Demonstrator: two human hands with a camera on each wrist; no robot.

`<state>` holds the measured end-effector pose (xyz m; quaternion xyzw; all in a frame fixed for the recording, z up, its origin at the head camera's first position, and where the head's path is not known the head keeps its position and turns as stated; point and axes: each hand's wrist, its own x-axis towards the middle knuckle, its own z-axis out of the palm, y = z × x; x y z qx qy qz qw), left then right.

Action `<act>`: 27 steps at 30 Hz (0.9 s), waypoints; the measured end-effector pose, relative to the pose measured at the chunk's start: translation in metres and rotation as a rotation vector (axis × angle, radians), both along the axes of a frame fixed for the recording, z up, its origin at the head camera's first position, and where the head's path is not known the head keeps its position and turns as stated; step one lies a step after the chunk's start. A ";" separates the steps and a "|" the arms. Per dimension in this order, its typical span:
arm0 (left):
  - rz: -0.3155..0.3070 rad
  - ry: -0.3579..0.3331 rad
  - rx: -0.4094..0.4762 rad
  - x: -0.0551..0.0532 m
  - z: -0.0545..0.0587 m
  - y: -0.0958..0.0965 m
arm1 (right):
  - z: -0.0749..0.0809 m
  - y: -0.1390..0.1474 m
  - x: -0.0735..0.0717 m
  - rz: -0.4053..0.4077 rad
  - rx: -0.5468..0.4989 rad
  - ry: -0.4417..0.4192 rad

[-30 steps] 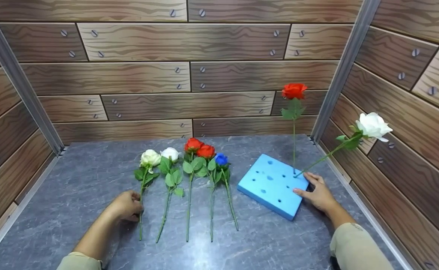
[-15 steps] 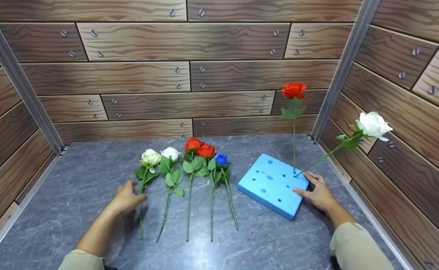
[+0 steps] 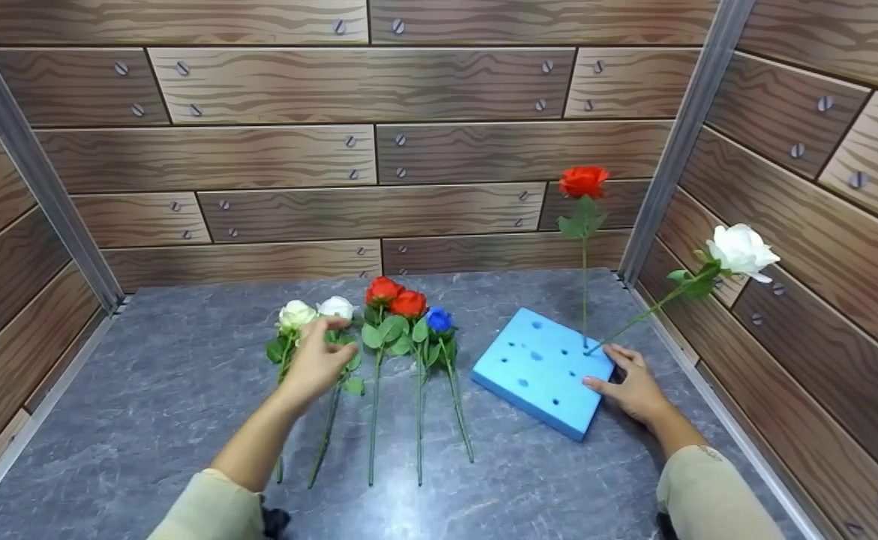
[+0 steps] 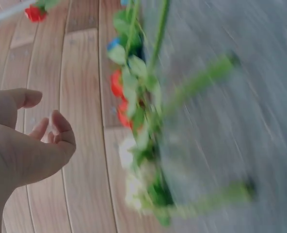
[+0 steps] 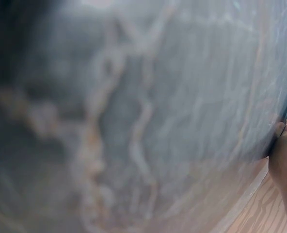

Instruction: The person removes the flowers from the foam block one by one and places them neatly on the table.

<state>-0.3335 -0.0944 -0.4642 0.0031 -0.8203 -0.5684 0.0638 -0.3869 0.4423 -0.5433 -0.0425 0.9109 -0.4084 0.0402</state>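
Note:
My left hand is raised above the stems of a cream rose and a white rose; its fingers are loosely bent. Nothing is between thumb and fingers of the left hand in the left wrist view. My right hand grips the right edge of a blue foam block, thumb on top. A red rose stands upright in the block, and another white rose leans right from it. Only part of the right hand shows in the right wrist view.
Two red roses and a blue rose lie in the same row, stems toward me. Several holes dot the block's top. Wood-patterned walls enclose the grey marbled table at the back and sides.
My left hand has left the cream rose's stem, its fingers spreading, then risen and moved right and forward over the white roses. My right hand stays on the block.

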 end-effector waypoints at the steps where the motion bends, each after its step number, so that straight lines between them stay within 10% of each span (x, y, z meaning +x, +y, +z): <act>1: -0.006 0.008 0.044 -0.002 0.001 0.008 | 0.000 0.000 0.000 0.001 -0.006 -0.002; 14: -0.175 0.049 0.256 -0.028 0.000 0.099 | -0.001 0.002 -0.001 -0.009 0.001 0.007; 27: -0.384 0.054 0.197 -0.051 -0.014 0.193 | -0.001 -0.002 0.000 -0.025 0.005 -0.006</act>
